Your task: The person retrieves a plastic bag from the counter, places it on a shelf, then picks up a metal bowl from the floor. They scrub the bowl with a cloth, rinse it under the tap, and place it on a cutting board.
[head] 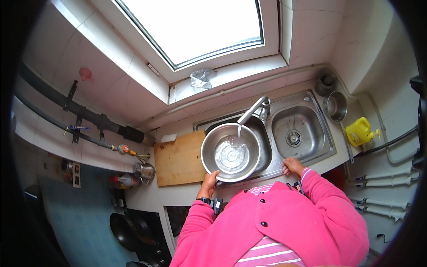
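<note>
A wide stainless steel basin [208,155] sits over the left bowl of the double sink [302,160]. Water runs into it from the faucet [252,111], and some water lies in the bottom. My left hand [209,183] grips the basin's near left rim, thumb on top. My right hand [292,166] rests at the sink's front edge by the right bowl, fingers curled and seemingly holding nothing. That right bowl shows a round drain strainer [294,138].
Left of the basin lies a wooden cutting board [178,160]. A metal pot [335,106] and a yellow jug [358,131] stand right of the sink. A crumpled plastic bag [201,78] lies on the windowsill. Farther left are a wok [121,232] and a metal jug [145,171].
</note>
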`<state>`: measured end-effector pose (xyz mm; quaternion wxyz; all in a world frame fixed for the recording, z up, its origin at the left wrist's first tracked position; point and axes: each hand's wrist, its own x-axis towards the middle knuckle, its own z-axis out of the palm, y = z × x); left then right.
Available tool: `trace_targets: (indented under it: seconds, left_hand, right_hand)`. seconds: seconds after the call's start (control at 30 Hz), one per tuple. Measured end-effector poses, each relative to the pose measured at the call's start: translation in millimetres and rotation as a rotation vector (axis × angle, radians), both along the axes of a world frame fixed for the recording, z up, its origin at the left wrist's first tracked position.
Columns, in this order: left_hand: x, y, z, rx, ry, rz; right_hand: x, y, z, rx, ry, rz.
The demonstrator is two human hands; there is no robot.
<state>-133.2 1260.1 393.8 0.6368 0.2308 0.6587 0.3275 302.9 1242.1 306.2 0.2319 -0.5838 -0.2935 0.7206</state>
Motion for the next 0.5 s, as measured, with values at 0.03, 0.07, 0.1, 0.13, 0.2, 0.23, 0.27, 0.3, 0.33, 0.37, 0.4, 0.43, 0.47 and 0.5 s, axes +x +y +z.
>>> trace_targets:
  seconds: [0.03, 0.07, 0.1, 0.13, 0.2, 0.23, 0.27, 0.3, 0.33, 0.37, 0.4, 0.43, 0.47, 0.5]
  left_hand:
    - [-1, 0, 0, -0.02, 0.002, 0.004]
    - [-1, 0, 0, -0.02, 0.006, -0.004]
    - [-2, -1, 0, -0.03, 0.004, 0.003]
    - [-2, -1, 0, -0.026, 0.009, -0.011]
    - [-3, -1, 0, -0.039, 0.003, -0.025]
    - [-2, -1, 0, -0.029, -0.003, -0.013]
    - [-2, -2, 1, -0.019, -0.01, -0.001]
    - [-2, -2, 1, -0.01, -0.029, 0.015]
    - [-2, -2, 1, -0.022, -0.011, 0.017]
    - [-2, -2, 1, -0.036, -0.006, 0.025]
    - [-3, -2, 1, -0.05, 0.0, 0.033]
    - [-3, -2, 1, -0.052, -0.007, 0.021]
    - [-3, -1, 2, -0.055, -0.014, 0.01]
    - [-2, -1, 2, -0.059, -0.021, 0.0]
  right_hand:
    - [-1, 1, 0, -0.018, 0.005, 0.007]
    - [0, 1, 1, -0.009, -0.006, 0.021]
    - [-1, 1, 2, -0.005, -0.013, 0.022]
    - [-1, 1, 3, -0.016, -0.019, 0.029]
    - [-1, 2, 5, -0.033, -0.019, 0.04]
    - [-1, 2, 6, -0.037, -0.014, 0.043]
    - [0, 3, 6, -0.042, -0.006, 0.052]
    - [0, 3, 7, -0.048, 0.002, 0.054]
    - [0, 4, 7, -0.055, 0.013, 0.062]
    - [1, 5, 8, -0.071, 0.016, 0.08]
    - [1, 6, 9, -0.081, 0.027, 0.076]
    - [2, 8, 10, -0.102, 0.031, 0.08]
    - [2, 9, 12, -0.125, 0.041, 0.089]
    - [2, 10, 13, -0.131, 0.043, 0.089]
